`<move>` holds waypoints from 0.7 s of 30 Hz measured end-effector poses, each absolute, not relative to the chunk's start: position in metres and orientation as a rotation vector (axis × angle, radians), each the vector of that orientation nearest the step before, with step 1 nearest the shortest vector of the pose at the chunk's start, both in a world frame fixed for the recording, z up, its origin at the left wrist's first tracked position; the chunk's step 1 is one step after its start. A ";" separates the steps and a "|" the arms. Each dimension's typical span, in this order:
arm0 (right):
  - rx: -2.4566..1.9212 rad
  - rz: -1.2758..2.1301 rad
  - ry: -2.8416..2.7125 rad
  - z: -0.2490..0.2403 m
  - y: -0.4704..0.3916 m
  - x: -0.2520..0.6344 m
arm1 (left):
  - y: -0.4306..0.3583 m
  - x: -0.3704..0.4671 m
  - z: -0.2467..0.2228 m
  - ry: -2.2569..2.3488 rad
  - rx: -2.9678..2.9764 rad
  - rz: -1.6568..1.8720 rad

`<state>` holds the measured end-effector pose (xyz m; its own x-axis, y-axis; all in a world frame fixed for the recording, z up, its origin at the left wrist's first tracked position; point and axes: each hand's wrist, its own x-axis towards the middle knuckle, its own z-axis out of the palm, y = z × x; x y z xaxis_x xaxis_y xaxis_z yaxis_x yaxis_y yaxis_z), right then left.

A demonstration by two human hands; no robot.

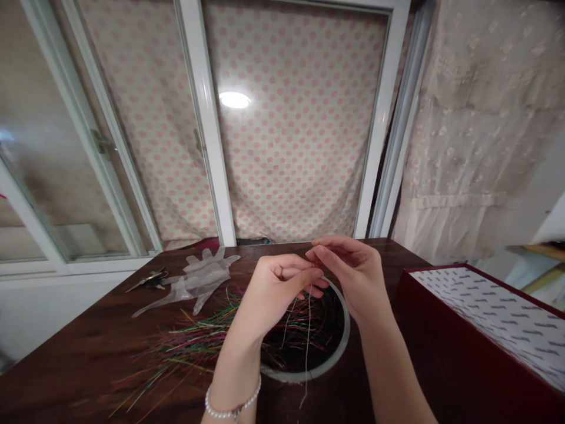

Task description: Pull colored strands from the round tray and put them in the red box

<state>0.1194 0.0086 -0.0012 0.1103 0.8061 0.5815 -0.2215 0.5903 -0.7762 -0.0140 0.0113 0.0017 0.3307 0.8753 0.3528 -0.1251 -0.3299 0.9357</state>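
My left hand, with a beaded bracelet at the wrist, pinches a thin white wire between thumb and fingers. The wire's loose end hangs down over a round dark tray with a pale rim. Close by on the right, my right hand is closed in a pinch, its fingertips meeting the upper part of the same wire. A second, shorter pale strand dangles below my left hand. Beneath, a loose bundle of multicoloured thin wires lies partly on the tray, spilling left onto the table; my left forearm hides some of it.
Clear plastic gloves lie crumpled at the back left of the dark wooden table, beside a small dark metal object, perhaps scissors or keys. At the right stands a dark red box with white printed lining. A window with dotted curtain is behind.
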 end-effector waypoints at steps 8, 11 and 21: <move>-0.633 0.677 -1.224 -0.003 0.009 0.113 | 0.011 -0.011 0.002 0.741 1.554 1.220; -0.637 0.699 -1.216 -0.003 0.010 0.113 | 0.012 -0.010 0.003 0.714 1.501 1.235; -0.539 0.961 -1.388 -0.002 0.012 0.117 | 0.014 -0.008 -0.002 0.672 1.385 1.725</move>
<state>0.1166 0.0118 -0.0022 -0.0893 0.8172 0.5695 -0.2456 0.5360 -0.8077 -0.0076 0.0143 -0.0020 -0.0737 0.8421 0.5342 -0.2585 -0.5335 0.8053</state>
